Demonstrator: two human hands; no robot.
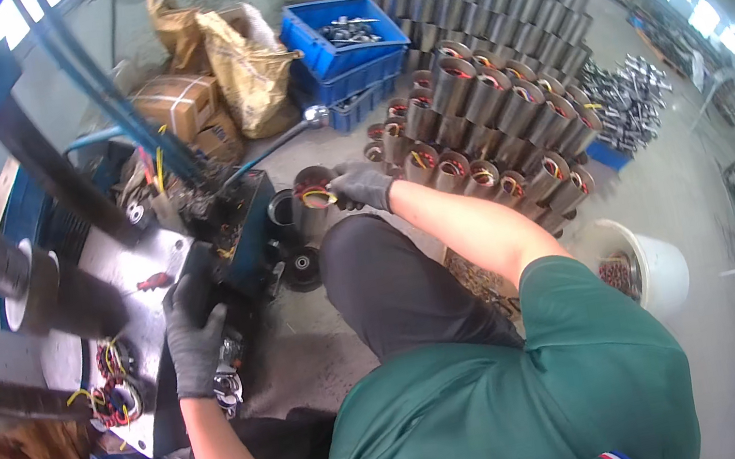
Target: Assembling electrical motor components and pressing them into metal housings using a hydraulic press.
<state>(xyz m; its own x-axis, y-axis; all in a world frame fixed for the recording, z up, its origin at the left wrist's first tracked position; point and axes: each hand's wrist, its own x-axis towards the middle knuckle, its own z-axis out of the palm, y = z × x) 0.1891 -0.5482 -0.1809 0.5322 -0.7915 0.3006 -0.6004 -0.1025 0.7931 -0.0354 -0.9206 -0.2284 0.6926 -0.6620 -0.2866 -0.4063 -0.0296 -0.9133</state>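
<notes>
Right hand [364, 187], upper centre of frame: gloved fingers pinching rim of 1 wired metal cylinder [313, 202]. Left hand [194, 337], left of centre, beside metal bench [137, 262]; cannot tell whether fingers grip anything.

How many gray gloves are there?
2. One glove is on the left hand, by the metal table. The other glove is on the right hand, holding a metal tube. More could be hidden in the clutter.
</notes>
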